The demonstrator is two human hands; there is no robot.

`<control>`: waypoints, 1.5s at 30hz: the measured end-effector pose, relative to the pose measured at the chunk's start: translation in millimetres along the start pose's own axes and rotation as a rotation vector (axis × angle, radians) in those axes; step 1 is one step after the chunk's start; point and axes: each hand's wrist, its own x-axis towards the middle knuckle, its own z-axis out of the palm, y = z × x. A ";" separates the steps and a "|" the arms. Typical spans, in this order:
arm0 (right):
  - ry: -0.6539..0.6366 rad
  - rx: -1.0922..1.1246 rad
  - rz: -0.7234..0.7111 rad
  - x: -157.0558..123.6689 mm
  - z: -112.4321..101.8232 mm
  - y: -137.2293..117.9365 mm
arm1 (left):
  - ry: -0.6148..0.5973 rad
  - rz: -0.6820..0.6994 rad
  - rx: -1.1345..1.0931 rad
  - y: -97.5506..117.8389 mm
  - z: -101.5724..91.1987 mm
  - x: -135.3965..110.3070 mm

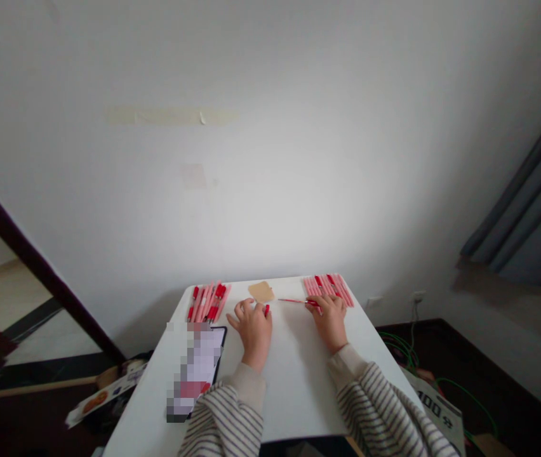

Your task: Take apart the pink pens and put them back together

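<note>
My left hand (254, 330) is over the middle of the white table (294, 381), its thumb side closed on a small red pen cap (267, 310); the other fingers are spread. In my right hand (330, 317) is a thin red pen refill (292, 300) with a red grip part near my fingers, its tip pointing left. Beyond my left hand lies a tan piece of paper or card (261, 291). A loose bunch of pink and red pens (207, 303) is at the back left. Right beside my right hand, a row of pink pens (341, 289) lies side by side.
A phone or tablet (204, 368), partly blurred out, lies on the table's left side. A wall (270, 190) rises behind the table. Green cables (397, 346) and a printed bag (435, 403) are on the floor at right; papers (108, 395) lie at left.
</note>
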 end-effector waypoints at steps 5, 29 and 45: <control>0.006 0.005 0.003 0.1 0.4 0.1 | 0.009 -0.011 -0.048 0.4 0.4 1.2; 0.007 0.028 0.007 2.0 3.4 9.7 | 0.047 0.038 -0.264 6.0 -5.0 4.9; -0.037 0.084 0.011 1.9 1.7 6.0 | 0.014 0.058 -0.259 6.0 -4.9 3.1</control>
